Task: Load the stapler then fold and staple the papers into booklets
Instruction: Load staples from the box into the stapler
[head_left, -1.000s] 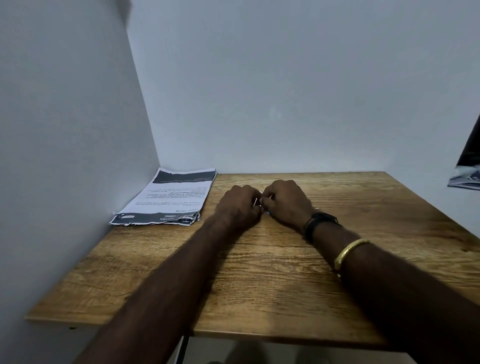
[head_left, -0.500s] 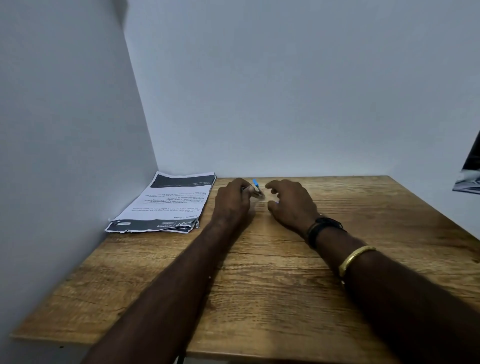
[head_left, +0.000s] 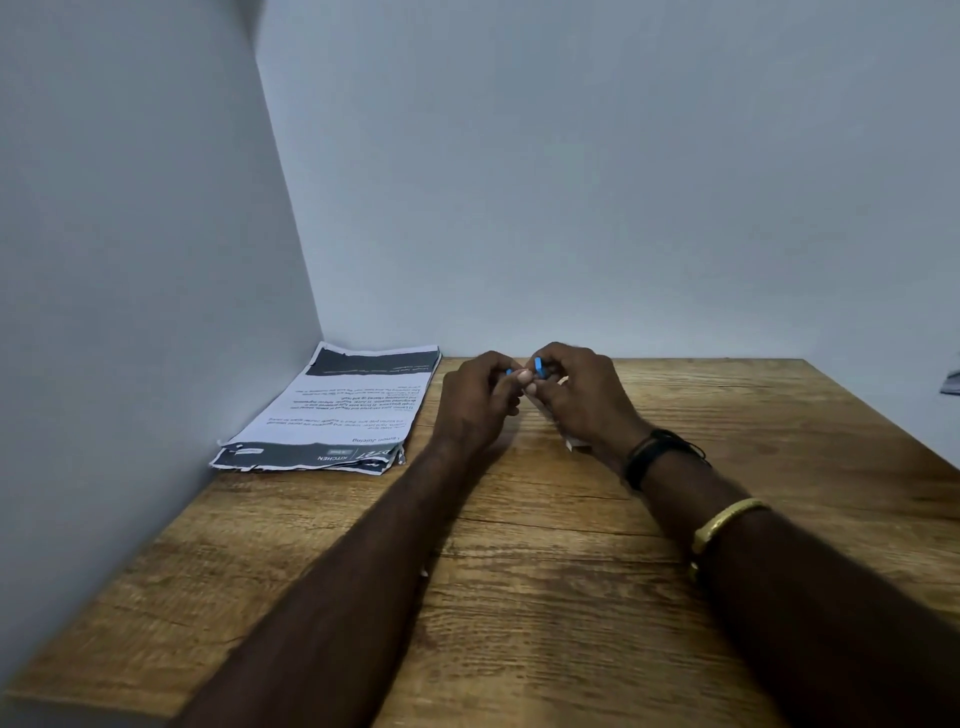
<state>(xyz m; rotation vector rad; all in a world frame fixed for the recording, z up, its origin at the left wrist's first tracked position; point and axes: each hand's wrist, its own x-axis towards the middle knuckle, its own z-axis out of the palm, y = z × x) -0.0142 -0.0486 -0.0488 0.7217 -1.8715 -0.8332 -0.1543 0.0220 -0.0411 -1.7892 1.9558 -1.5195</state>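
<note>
Fingers of both hands are pinching one small blue-tipped object (head_left: 537, 367) between them, just above the far middle of the wooden table (head_left: 545, 597).

I am seeing the left hand (head_left: 475, 402) curling its fingertips (head_left: 522, 375) closed against the blue piece while the right hand (head_left: 584, 397) is closing on it from the other side; a pale sliver is showing under the right palm, and I cannot tell whether this is the stapler or a staple box. Papers (head_left: 345, 410) are lying in a printed stack at the table's far left corner, against the left wall, well apart from both hands. A black wristband (head_left: 654, 457) and a gold bangle (head_left: 724, 522) are sitting on the right arm.
</note>
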